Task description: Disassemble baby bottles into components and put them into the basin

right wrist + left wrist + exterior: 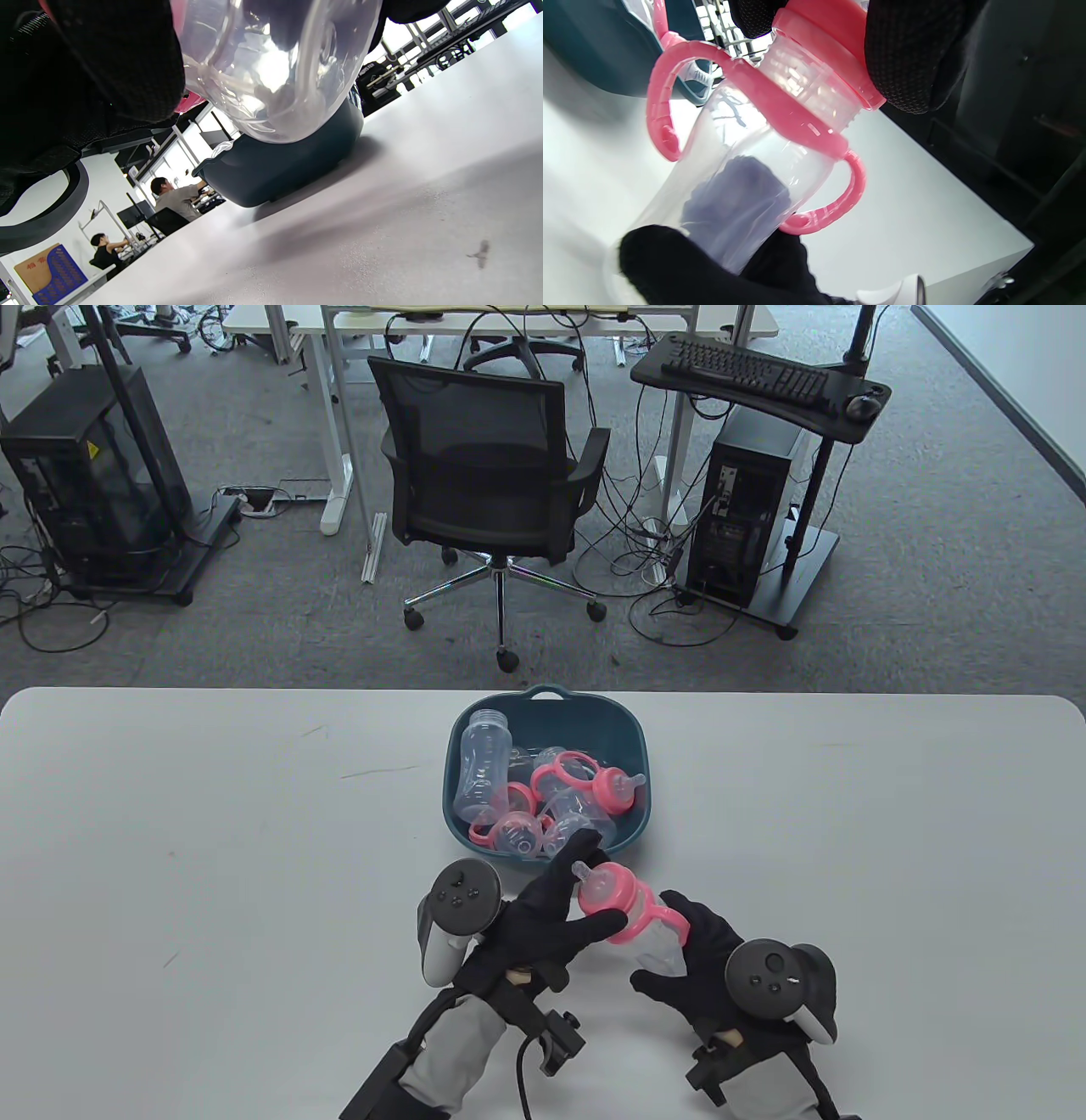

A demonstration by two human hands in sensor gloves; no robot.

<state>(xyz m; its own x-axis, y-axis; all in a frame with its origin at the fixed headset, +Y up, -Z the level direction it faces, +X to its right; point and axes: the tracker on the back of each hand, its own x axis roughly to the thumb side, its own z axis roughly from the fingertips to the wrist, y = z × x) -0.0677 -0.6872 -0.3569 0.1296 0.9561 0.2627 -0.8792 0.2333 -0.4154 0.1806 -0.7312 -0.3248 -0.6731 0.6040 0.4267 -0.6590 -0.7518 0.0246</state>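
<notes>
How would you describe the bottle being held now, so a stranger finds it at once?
Start at the teal basin on the white table. Just in front, both gloved hands hold one bottle above the table. Unlike the loose parts in the basin, it is still assembled, with pink collar and handles.

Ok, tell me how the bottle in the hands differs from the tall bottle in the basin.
The held bottle keeps its pink cap, teat and handles; the tall bottle is bare and open-necked. The held bottle is gripped by the left hand and right hand above the table; the tall one lies in the basin. Both are clear plastic.
</notes>
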